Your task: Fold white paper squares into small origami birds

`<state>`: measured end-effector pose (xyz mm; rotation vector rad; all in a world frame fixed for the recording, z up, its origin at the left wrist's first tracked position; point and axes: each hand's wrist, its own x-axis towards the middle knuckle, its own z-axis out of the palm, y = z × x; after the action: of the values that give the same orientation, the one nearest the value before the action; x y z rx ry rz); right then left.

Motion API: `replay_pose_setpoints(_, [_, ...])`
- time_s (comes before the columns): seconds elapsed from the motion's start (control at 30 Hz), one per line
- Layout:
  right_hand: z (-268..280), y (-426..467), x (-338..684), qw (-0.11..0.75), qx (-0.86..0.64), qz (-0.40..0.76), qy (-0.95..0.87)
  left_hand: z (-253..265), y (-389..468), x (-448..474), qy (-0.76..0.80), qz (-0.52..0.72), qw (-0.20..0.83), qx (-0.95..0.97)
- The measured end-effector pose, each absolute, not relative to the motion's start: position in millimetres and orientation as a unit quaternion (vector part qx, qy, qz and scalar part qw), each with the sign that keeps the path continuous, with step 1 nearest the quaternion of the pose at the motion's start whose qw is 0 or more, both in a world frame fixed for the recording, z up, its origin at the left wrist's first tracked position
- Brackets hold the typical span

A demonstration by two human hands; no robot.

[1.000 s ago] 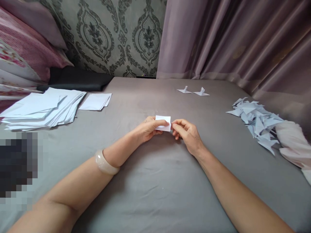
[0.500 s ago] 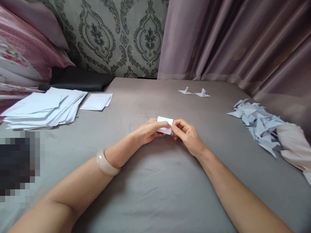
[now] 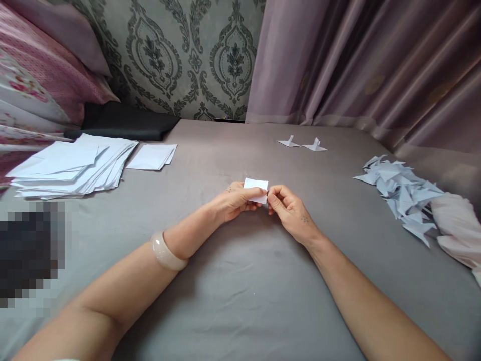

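Nearest to me, my two forearms lie on the grey sheet [image 3: 240, 301], a pale bangle [image 3: 165, 250] on the left wrist. Just beyond, my left hand [image 3: 235, 203] and right hand [image 3: 291, 210] meet over the small folded paper [image 3: 256, 185], both pinching it by thumb and fingertips, above the sheet's middle. I judge this piece only part folded: it reads as a plain rectangle. Right of the paper, a heap of finished folded shapes [image 3: 402, 193] shows much work done. Left of it, a thick stack of flat sheets [image 3: 71, 165] remains. Beyond the paper, two folded pieces [image 3: 302, 144] stand near the curtain [image 3: 361, 65].
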<state>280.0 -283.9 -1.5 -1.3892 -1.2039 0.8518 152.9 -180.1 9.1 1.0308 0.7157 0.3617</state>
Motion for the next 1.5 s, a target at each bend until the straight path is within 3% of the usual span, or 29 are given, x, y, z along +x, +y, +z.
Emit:
replay_pose_setpoints(0.33, [-0.5, -287.3, 280.6, 0.502, -0.58, 0.398, -0.503, 7.2, -171.2, 153.3, 0.364, 0.222, 0.789, 0.442])
replay_pose_setpoints(0.53, [18.5, -297.9, 283.0, 0.386, -0.513, 0.489, -0.591, 5.2, -166.1, 151.7, 0.372, 0.27, 0.79, 0.406])
replay_pose_setpoints(0.7, [29.4, -303.3, 288.4, 0.299, -0.508, 0.598, -0.544, 6.2, -167.4, 150.7, 0.323, 0.246, 0.818, 0.406])
replay_pose_setpoints(0.77, [28.0, -300.9, 291.7, 0.334, -0.565, 0.55, -0.516, 5.9, -167.8, 150.7, 0.299, 0.23, 0.826, 0.418])
replay_pose_setpoints(0.9, [17.3, -290.6, 294.9, 0.513, -0.661, 0.389, -0.387, 4.2, -170.2, 150.6, 0.28, 0.21, 0.809, 0.472])
replay_pose_setpoints(1.0, [8.7, -285.5, 293.2, 0.554, -0.652, 0.374, -0.358, 3.1, -173.2, 150.2, 0.26, 0.174, 0.8, 0.512])
replay_pose_setpoints(1.1, [0.4, -282.8, 293.3, 0.553, -0.638, 0.376, -0.381, 3.8, -173.1, 149.4, 0.245, 0.145, 0.796, 0.534])
replay_pose_setpoints(1.2, [-7.8, -280.5, 296.2, 0.538, -0.673, 0.285, -0.42, 4.3, -166.0, 148.0, 0.279, 0.206, 0.773, 0.531])
replay_pose_setpoints(1.3, [-6.4, -285.4, 288.7, 0.435, -0.737, 0.141, -0.498, 2.6, -152.7, 145.8, 0.351, 0.33, 0.722, 0.496])
replay_pose_setpoints(1.33, [-1.7, -290.1, 281.9, 0.377, -0.749, 0.141, -0.526, 1.9, -147.7, 145.0, 0.37, 0.361, 0.707, 0.483])
replay_pose_setpoints(1.4, [13.3, -303.0, 263.5, 0.31, -0.675, 0.256, -0.619, 1.3, -138.6, 142.9, 0.389, 0.398, 0.688, 0.467])
replay_pose_setpoints(1.5, [36.2, -320.0, 239.4, 0.205, -0.335, 0.551, -0.736, 2.9, -130.7, 140.0, 0.367, 0.417, 0.682, 0.475])
